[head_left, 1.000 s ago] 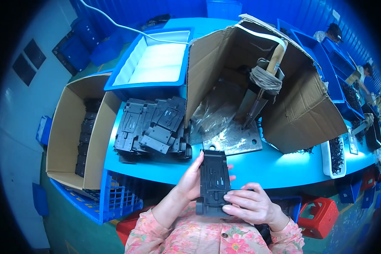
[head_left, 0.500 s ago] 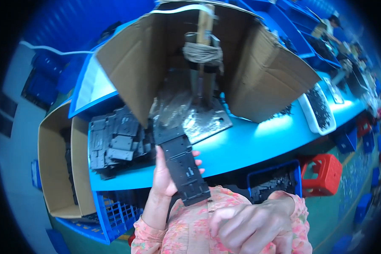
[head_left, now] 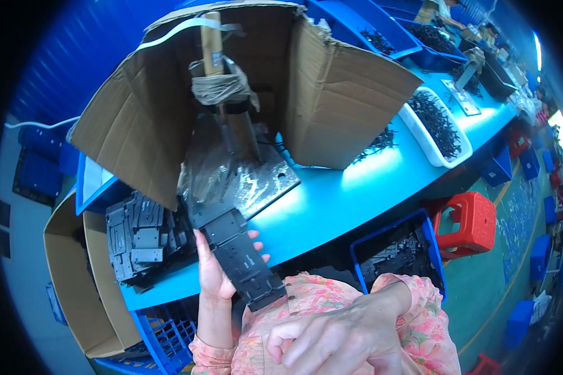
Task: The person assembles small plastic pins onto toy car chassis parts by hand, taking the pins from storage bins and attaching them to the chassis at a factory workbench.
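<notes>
My left hand [head_left: 214, 274] is closed round a long flat black plastic part [head_left: 244, 262], gripping it by its edges above the table's front edge. The part is tilted, with moulded ribs and slots on its upper face. In front of my chest, my right hand [head_left: 341, 337] shows its back, and its fingers curl inward. Whatever they may hold is hidden. A pile of similar black plastic parts [head_left: 147, 237] lies on the table left of my left hand. Beyond the held part, a metal plate [head_left: 244, 187] carries an upright post [head_left: 234, 131] wrapped with cloth.
A folded cardboard screen [head_left: 350, 94] surrounds the post on the turquoise table [head_left: 319, 212]. A white tray [head_left: 460, 153] of thin black pieces stands to the right. Below are a blue crate [head_left: 428, 234] of black parts and a red stool [head_left: 475, 225]. A cardboard box [head_left: 109, 281] stands left.
The view has swung, and the table and cardboard screen appear farther left. Both hands also appear farther left; the left keeps its hold on the black part, and the right remains curled.
</notes>
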